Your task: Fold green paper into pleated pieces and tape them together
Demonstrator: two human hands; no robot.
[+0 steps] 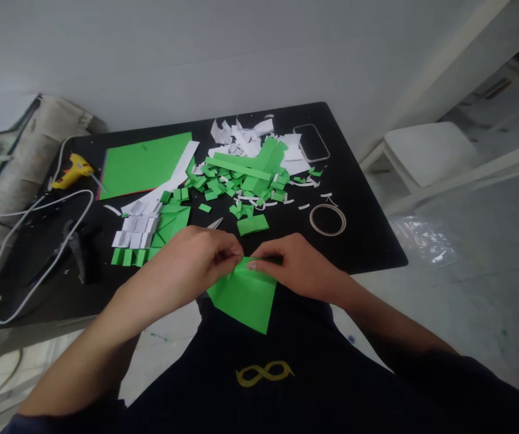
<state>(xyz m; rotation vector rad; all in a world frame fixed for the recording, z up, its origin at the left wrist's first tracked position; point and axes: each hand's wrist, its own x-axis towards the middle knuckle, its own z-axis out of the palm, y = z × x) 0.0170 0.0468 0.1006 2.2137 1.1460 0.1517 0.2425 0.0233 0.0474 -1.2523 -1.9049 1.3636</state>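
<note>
Both my hands pinch the top edge of a green paper sheet (pixel 243 295) held over my lap at the near edge of the black table (pixel 368 235). My left hand (pixel 196 256) grips the edge from the left with fingers closed. My right hand (pixel 298 262) grips it from the right, thumb and fingers pressed together. Just beyond my hands lies a folded green piece (pixel 252 224). A pile of green and white paper scraps (pixel 245 172) covers the middle of the table.
A large green sheet (pixel 144 163) lies at the back left. A yellow glue gun (pixel 73 170) with a white cable (pixel 37 241) sits at the left. A tape roll (pixel 327 219) and a phone (pixel 311 142) lie right. Folded green and white strips (pixel 139 232) sit left of my hands. A white chair (pixel 426 150) stands beyond the table.
</note>
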